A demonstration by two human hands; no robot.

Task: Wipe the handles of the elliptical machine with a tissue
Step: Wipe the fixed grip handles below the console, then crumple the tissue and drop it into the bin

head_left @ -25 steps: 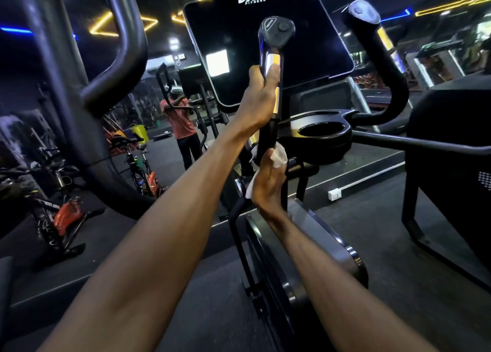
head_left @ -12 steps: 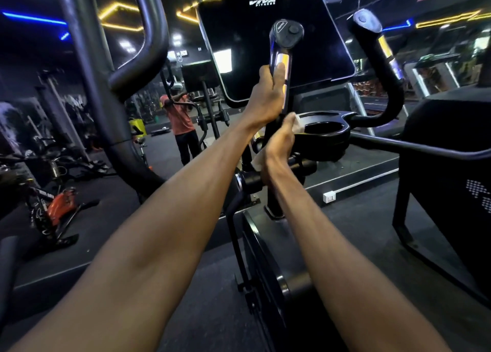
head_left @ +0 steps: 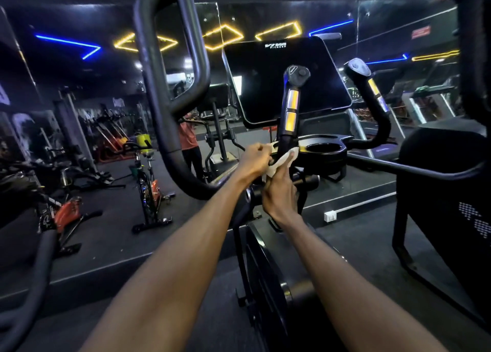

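Observation:
The elliptical's left fixed handle [head_left: 291, 104] stands upright in front of the black console [head_left: 265, 86], black with two yellow-lit sensor strips and a button cap on top. A white tissue [head_left: 279, 163] is wrapped around the base of this handle. My right hand [head_left: 280, 192] presses the tissue against the handle from below. My left hand [head_left: 255, 157] is closed on the tissue's left end beside the handle base. The right fixed handle [head_left: 372, 96] curves up at the right, untouched. A large moving arm handle [head_left: 170, 86] loops at the left.
A cup-holder tray [head_left: 322, 149] sits just right of my hands. The elliptical's flywheel housing [head_left: 265, 285] lies below my arms. Another black machine [head_left: 446, 192] stands at the right. Spin bikes [head_left: 148, 187] and a mirror showing a person in a red shirt [head_left: 187, 136] are at the left.
My left hand has let go of the upper handle grip and dropped to the handle base, next to my right hand and the tissue. The camera view has tilted upward.

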